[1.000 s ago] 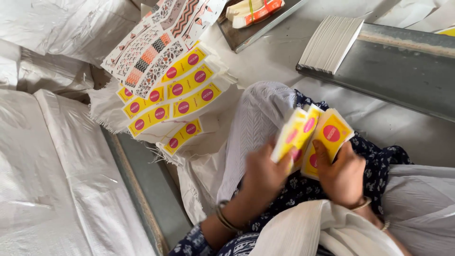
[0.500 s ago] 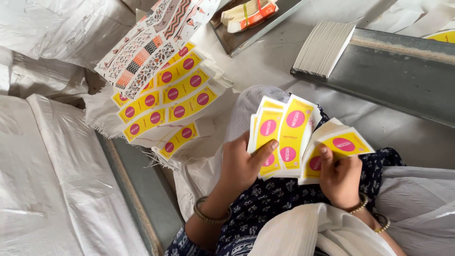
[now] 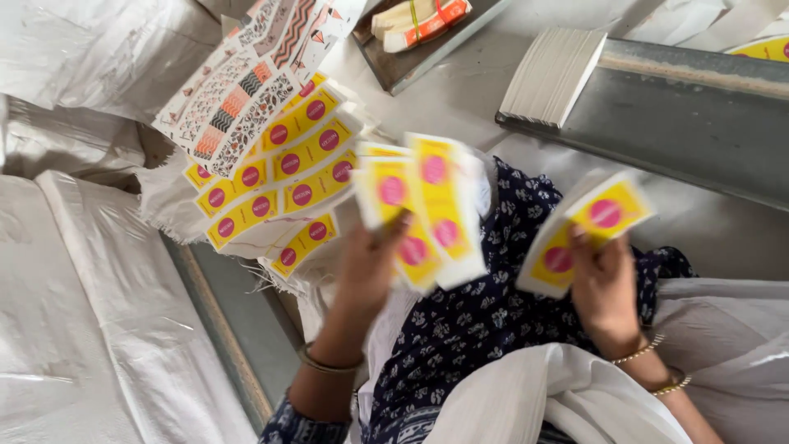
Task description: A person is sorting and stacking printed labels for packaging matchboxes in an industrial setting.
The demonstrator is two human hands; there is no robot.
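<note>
My left hand (image 3: 367,265) grips a fan of flat yellow cards with pink circles (image 3: 421,204), blurred by motion, held up over my lap. My right hand (image 3: 604,284) holds a second, smaller stack of the same yellow cards (image 3: 585,228), apart from the first. Both hands wear bangles at the wrist. Below them lies my dark blue floral garment (image 3: 485,304) and a white cloth (image 3: 542,403).
A heap of yellow pink-dot cards (image 3: 279,177) rests on a white sack at upper left, with patterned printed sheets (image 3: 246,90) above it. A stack of white cards (image 3: 552,76) lies on a grey metal surface (image 3: 690,115). A tray (image 3: 403,66) holds banded bundles. White sacks (image 3: 82,312) fill the left.
The two hands have drawn apart, splitting the cards into two bundles. The left hand has swung its fan leftward and up; the right hand has moved right.
</note>
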